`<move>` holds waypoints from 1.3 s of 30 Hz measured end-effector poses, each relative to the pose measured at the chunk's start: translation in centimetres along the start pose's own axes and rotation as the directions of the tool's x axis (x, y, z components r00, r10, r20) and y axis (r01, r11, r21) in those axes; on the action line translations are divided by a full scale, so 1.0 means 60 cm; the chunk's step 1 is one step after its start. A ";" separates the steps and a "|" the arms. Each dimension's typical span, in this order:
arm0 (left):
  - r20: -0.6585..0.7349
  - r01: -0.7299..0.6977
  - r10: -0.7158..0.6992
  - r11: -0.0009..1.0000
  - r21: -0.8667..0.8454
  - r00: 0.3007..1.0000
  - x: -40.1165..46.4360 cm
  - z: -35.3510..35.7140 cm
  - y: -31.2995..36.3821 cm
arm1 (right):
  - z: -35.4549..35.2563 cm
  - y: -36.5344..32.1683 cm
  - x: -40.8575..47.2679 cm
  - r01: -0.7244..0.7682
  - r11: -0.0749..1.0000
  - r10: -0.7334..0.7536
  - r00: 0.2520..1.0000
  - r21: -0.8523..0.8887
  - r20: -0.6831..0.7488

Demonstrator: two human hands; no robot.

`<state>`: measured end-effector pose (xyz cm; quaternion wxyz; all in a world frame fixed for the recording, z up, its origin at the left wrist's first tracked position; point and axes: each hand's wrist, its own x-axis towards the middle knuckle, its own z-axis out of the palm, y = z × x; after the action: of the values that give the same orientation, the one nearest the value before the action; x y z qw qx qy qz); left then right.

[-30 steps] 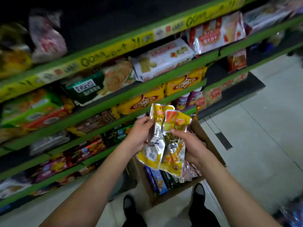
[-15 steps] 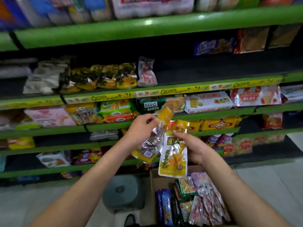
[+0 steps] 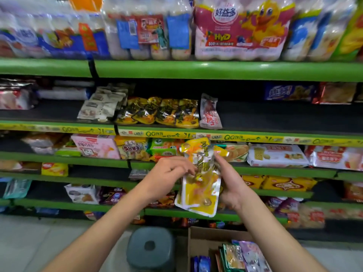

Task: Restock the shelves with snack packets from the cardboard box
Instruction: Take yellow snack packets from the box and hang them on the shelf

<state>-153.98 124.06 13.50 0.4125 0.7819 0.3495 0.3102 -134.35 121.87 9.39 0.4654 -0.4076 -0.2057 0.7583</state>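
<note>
Yellow-and-silver snack packets (image 3: 199, 185) are held upright in front of the green shelves, stacked one on another. My right hand (image 3: 230, 183) grips their right side. My left hand (image 3: 167, 176) pinches their left edge near the middle. Matching yellow packets (image 3: 159, 112) lie in a row on the second shelf (image 3: 275, 116), above my hands, with dark bare shelf to their right. The cardboard box (image 3: 198, 238) sits on the floor at the bottom, with several coloured packets (image 3: 239, 256) inside it.
A grey plastic stool (image 3: 150, 248) stands left of the box. A white-and-red packet (image 3: 210, 112) leans beside the yellow row. Large drink multipacks (image 3: 241, 30) fill the top shelf. Biscuit packs (image 3: 277, 156) line the shelves below.
The view has tilted up from the box to the upper shelves. My hands have brought the two spread packets together into one stack and raised them.
</note>
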 end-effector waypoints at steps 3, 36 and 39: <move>-0.188 0.110 -0.109 0.994 -0.005 0.976 0.008 -0.008 -0.014 | 0.016 -0.004 0.008 0.040 0.998 -0.041 0.999 -0.057 -0.015; 0.333 0.051 -0.197 0.914 0.402 0.922 0.119 -0.409 -0.080 | 0.214 -0.061 0.182 0.044 0.970 -0.096 0.972 -0.239 -0.212; 0.554 -0.204 -0.239 0.758 0.620 0.797 0.144 -0.415 -0.045 | 0.224 -0.058 0.194 0.016 0.957 -0.065 0.985 -0.290 -0.160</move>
<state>-169.14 142.77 24.49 0.2061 0.9284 0.2925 -0.1008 -146.09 134.64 14.67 0.4324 -0.5288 -0.2823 0.6736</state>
